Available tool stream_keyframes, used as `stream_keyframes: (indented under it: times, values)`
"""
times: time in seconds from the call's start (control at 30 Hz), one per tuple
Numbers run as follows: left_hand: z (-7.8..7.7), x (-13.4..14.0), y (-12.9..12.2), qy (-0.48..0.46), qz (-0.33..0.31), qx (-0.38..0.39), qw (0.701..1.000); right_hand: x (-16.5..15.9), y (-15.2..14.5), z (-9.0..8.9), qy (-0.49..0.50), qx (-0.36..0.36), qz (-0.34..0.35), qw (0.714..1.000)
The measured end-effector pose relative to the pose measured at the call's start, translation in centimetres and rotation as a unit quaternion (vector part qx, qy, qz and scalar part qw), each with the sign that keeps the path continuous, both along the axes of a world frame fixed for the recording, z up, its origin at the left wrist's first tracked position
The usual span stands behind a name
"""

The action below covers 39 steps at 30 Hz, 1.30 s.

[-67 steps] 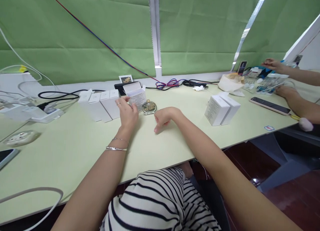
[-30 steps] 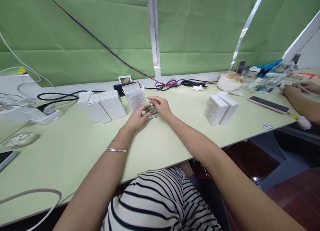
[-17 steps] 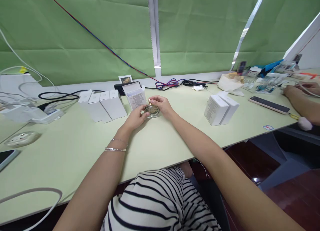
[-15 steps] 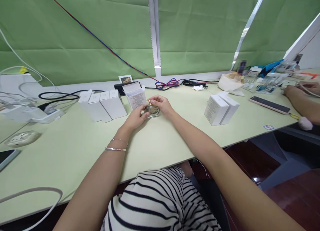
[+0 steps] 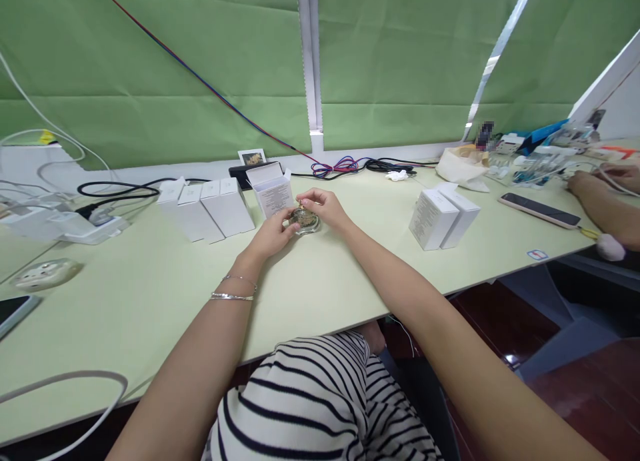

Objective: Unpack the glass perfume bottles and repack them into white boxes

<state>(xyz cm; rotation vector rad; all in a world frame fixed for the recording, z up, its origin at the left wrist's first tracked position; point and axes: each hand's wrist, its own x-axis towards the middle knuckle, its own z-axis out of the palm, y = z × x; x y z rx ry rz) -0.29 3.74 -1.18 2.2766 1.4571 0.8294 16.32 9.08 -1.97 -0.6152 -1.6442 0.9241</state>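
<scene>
A rounded clear glass perfume bottle (image 5: 307, 221) with a gold-coloured neck rests on the table between my hands. My left hand (image 5: 274, 233) is closed round its left side, the thumb along the front. My right hand (image 5: 324, 205) reaches in from the other side, with its fingertips pinched at the gold neck. Whether a small part sits under those fingertips is hidden. Just behind my left hand stands an open white box (image 5: 273, 189) with printed text and its flap raised.
Several closed white boxes (image 5: 215, 208) stand at left, and two more white boxes (image 5: 443, 216) at right. Cables (image 5: 337, 166) run along the back. A phone (image 5: 540, 210) lies farther right, near another person's hand (image 5: 617, 176). A power strip (image 5: 95, 229) is at far left.
The fingertips of my right hand have shifted slightly at the bottle's neck, and less of the gold shows. My left hand and the bottle stay in place.
</scene>
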Motion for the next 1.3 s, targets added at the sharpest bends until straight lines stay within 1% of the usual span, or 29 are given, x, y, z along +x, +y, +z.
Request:
stream_keyframes:
  times: [0.13,0.2,0.47,0.73,0.83,1.03,1.3]
  values:
    - [0.0,0.0,0.0,0.003,-0.001,0.007,1.0,0.2,-0.8,0.7,-0.081,0.089,-0.052,0.991]
    - [0.0,0.0,0.0,0.003,-0.002,0.006,1.0,0.2,-0.9,0.9,-0.102,0.109,-0.065,0.987]
    - [-0.1,0.0,0.0,0.009,0.003,0.014,1.0,0.2,-0.6,0.5,-0.086,0.08,-0.049,0.992]
    - [-0.1,0.1,0.0,0.01,0.011,0.004,1.0,0.0,0.1,-0.1,-0.042,0.03,-0.019,0.998]
    - [-0.1,0.1,-0.1,0.009,0.012,0.005,1.0,0.0,0.0,0.0,-0.041,0.033,-0.02,0.998]
    - [0.0,0.1,-0.2,0.011,0.016,0.007,1.0,0.1,-0.7,0.6,-0.078,0.06,-0.05,0.994]
    - [0.1,0.2,-0.3,0.009,0.014,0.005,1.0,0.2,-0.4,1.0,-0.079,0.049,-0.03,0.995]
